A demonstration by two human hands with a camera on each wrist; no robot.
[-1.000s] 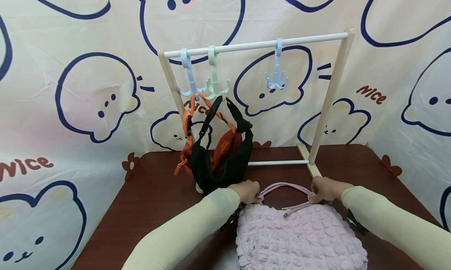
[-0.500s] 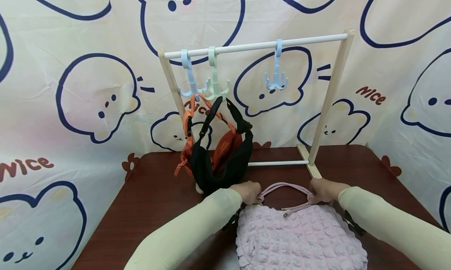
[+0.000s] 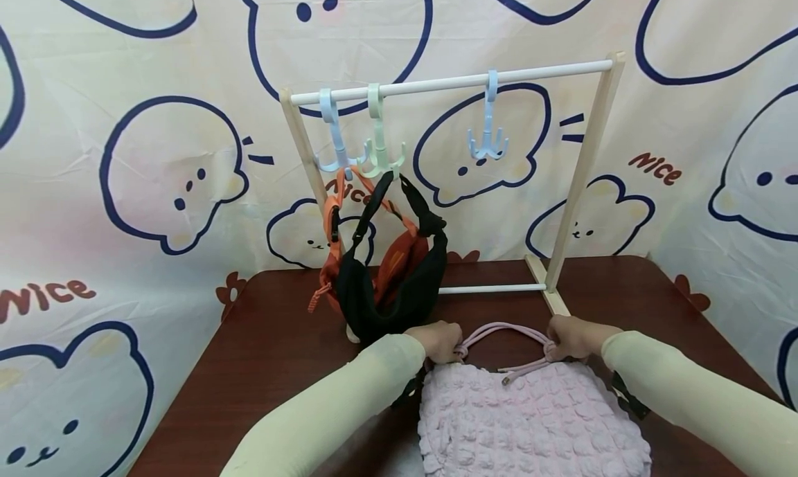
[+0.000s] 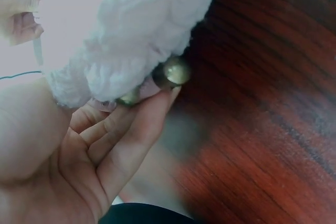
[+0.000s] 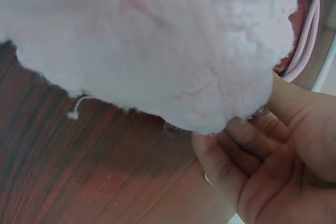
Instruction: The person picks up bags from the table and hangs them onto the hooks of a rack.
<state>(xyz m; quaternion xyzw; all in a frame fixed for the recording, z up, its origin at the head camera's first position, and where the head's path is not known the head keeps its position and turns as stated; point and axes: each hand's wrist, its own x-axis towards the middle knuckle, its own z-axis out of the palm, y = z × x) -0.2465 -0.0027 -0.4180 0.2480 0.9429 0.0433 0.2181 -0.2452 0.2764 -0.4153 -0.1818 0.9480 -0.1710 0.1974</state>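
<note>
Both your hands are grasping the pale pink, puffy-textured fabric bag, which is at the near side of the dark reddish-brown wooden desk point(image 3: 249, 366), its lower part cut off by the frame. Your left hand point(image 3: 438, 342) grips its top left corner, the fingertips beside a shiny brass-coloured metal knob point(image 4: 177, 71); your right hand point(image 3: 576, 337) pinches the top right corner. Between them, the bag point(image 3: 536, 428) has its pink cord handle point(image 3: 506, 327) arching up from the opening. Ahead of you stands a rack with a white top rod point(image 3: 436, 84) and pale wooden posts. On its left, an orange fabric bag point(image 3: 327, 276) and a black fabric bag point(image 3: 393, 318) hang from a light blue plastic hook point(image 3: 335, 134) and a pale green plastic hook point(image 3: 377, 134); a second light blue hook point(image 3: 489, 127) hangs farther right.
</note>
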